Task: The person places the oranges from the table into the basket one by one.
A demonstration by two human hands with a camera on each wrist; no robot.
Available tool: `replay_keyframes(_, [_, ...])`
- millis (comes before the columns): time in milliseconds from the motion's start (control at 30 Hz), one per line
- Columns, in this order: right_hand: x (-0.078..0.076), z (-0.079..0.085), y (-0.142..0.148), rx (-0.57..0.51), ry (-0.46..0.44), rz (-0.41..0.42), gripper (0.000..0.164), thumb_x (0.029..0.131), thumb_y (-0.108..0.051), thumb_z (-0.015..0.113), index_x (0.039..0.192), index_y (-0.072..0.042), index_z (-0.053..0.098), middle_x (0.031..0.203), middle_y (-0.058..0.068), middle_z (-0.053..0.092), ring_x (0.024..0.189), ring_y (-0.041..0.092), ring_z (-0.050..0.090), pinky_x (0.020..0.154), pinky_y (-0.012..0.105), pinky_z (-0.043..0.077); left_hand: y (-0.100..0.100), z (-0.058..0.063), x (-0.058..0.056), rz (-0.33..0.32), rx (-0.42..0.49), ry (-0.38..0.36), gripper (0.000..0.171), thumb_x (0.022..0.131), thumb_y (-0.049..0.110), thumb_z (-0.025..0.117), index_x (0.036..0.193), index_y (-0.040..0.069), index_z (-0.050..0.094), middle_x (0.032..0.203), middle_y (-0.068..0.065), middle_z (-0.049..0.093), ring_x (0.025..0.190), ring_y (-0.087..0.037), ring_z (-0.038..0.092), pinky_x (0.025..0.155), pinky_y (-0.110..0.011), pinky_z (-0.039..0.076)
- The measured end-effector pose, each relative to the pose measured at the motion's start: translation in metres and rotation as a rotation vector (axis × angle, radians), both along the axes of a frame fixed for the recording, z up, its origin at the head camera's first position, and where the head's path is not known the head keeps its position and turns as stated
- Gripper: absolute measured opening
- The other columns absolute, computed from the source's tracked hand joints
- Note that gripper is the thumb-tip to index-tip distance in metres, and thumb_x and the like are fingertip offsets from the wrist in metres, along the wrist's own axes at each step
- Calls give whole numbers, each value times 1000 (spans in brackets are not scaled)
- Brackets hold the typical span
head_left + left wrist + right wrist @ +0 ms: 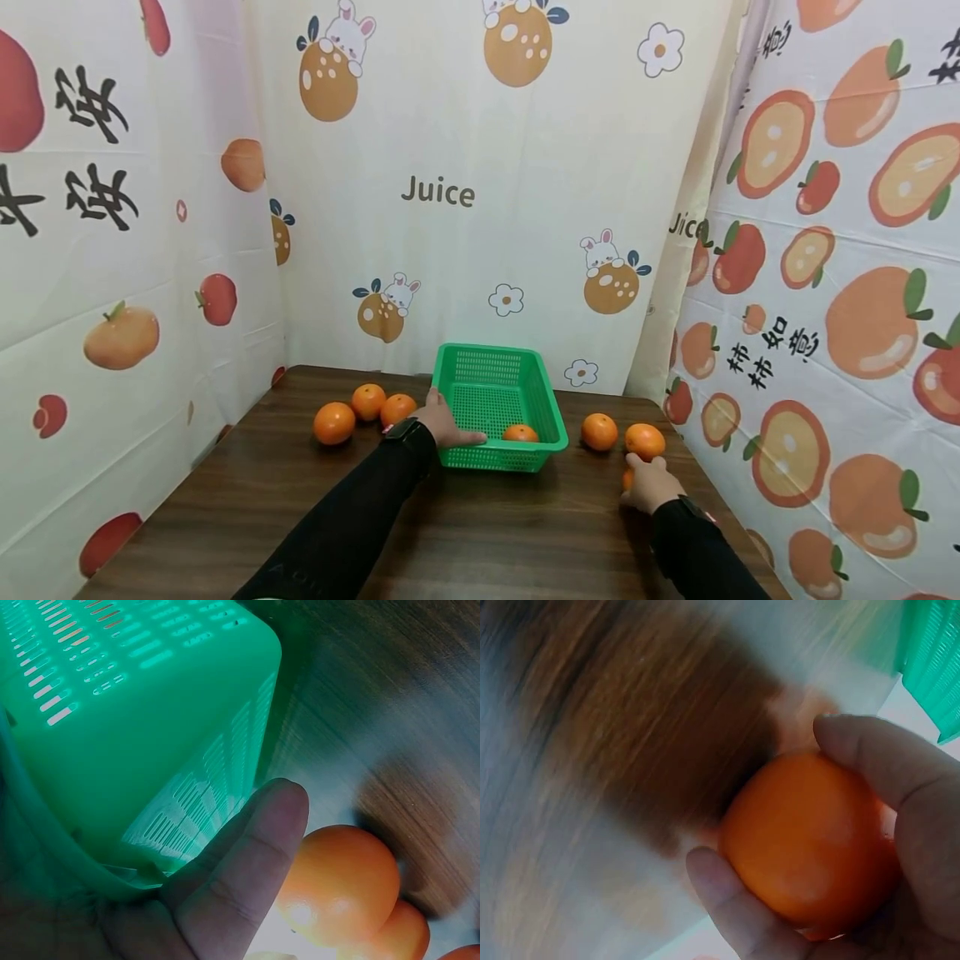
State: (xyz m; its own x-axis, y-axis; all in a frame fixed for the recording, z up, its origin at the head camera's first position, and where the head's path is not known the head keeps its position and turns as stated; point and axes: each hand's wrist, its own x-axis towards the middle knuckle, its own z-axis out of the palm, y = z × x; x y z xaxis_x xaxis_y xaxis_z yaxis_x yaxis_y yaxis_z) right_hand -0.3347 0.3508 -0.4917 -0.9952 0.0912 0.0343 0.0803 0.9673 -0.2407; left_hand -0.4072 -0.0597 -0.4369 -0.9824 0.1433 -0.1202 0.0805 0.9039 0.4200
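Observation:
My left hand (444, 425) rests at the near left corner of a green plastic basket (555, 408), thumb along the front rim. Straight fingers (259, 847) lie along the outside of its wall in the left wrist view. One mandarin orange (520, 432) sits inside the basket near the front. To the right, my right hand (654, 485) grips another mandarin orange (810, 840) between thumb and fingers, low over the table; the hand mostly hides it in the head view. Just beyond are two more mandarin oranges, one nearer the basket (599, 432) and one farther right (645, 442).
Left of the basket, three mandarin oranges (334, 423) sit close together on the dark wooden table (480, 533). Printed cloths hang behind the table (450, 250) and along both its sides.

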Motion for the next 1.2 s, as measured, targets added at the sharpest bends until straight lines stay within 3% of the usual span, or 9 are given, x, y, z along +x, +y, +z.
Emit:
replay_keyframes(133, [2, 2, -8, -2, 3, 66, 66, 84, -22, 86, 141, -2, 60, 117, 40, 55, 88, 38, 63, 82, 61, 55, 1, -2, -6, -4, -10, 1, 134, 79, 87, 70, 170, 3, 17, 180, -17, 6, 99, -31, 64, 89, -44, 57])
replay_keyframes(267, [3, 7, -20, -8, -28, 107, 54, 93, -26, 78, 138, -2, 62, 120, 38, 60, 98, 41, 64, 91, 63, 54, 1, 0, -6, -4, -13, 1, 134, 80, 86, 70, 170, 3, 17, 180, -18, 7, 99, -32, 64, 89, -44, 57])
replay_keyframes(367, [3, 9, -28, -15, -67, 97, 51, 99, -29, 73, 141, -2, 60, 124, 41, 58, 105, 44, 64, 96, 65, 53, 0, 1, -2, -9, -7, 6, 132, 81, 84, 71, 170, 2, 17, 180, -18, 7, 100, -32, 64, 90, -45, 57])
replay_keyframes(533, [5, 7, -38, -52, -95, 76, 54, 103, -30, 70, 147, -2, 55, 125, 40, 53, 101, 42, 64, 94, 65, 53, 0, -1, -2, -11, 1, 8, 133, 81, 85, 70, 170, 2, 16, 180, -19, 7, 109, -34, 65, 97, -48, 56])
replay_keyframes(767, [7, 0, -48, -94, -66, 111, 71, 89, -28, 85, 149, -7, 55, 126, 33, 52, 89, 35, 60, 83, 57, 54, 2, -14, -14, 3, 0, 9, 138, 76, 89, 70, 170, 1, 18, 179, -19, 8, 121, -38, 62, 105, -52, 54])
replay_keyframes(867, [5, -5, -50, -100, -54, 149, 75, 82, -28, 91, 147, -10, 58, 126, 31, 52, 86, 34, 59, 80, 55, 53, 2, -14, -16, 3, -4, 6, 138, 76, 89, 70, 170, 2, 18, 179, -19, 8, 125, -38, 61, 107, -51, 53])
replay_keyframes(967, [-1, -12, -48, -74, -35, 193, 74, 82, -32, 91, 145, -13, 59, 122, 29, 52, 86, 35, 59, 80, 54, 54, 2, -11, -15, 4, -3, 3, 137, 77, 88, 70, 170, 2, 17, 179, -19, 7, 123, -38, 62, 107, -51, 53])
replay_keyframes(1200, [8, 1, -62, -94, -71, 146, 74, 77, -25, 94, 143, -13, 61, 121, 26, 53, 86, 34, 60, 81, 55, 53, 1, -8, -12, 2, 20, 7, 138, 76, 88, 71, 169, 0, 19, 179, -20, 9, 125, -39, 60, 110, -55, 51])
